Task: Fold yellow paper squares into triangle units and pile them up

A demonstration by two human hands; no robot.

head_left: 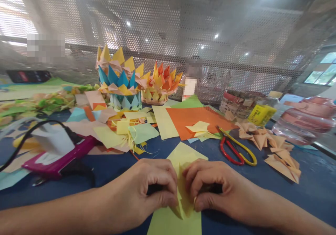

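Observation:
A pale yellow paper (178,219), partly folded, lies on the dark blue table in front of me, its pointed top reaching past my hands. From the left side, my left hand (157,189) pinches a raised fold near the paper's middle. Opposite it, my right hand (212,186) pinches the other raised flap between thumb and fingers. The two hands are close together with the folded ridge between them. Fingers cover part of the folds.
Red-and-yellow-handled scissors (236,151) lie beyond my right hand, near folded peach pieces (283,158). Orange sheet (194,119) and paper scraps lie ahead. Paper crowns (123,84) stand behind. Magenta power strip (60,158) is left; bottles (304,119) stand right.

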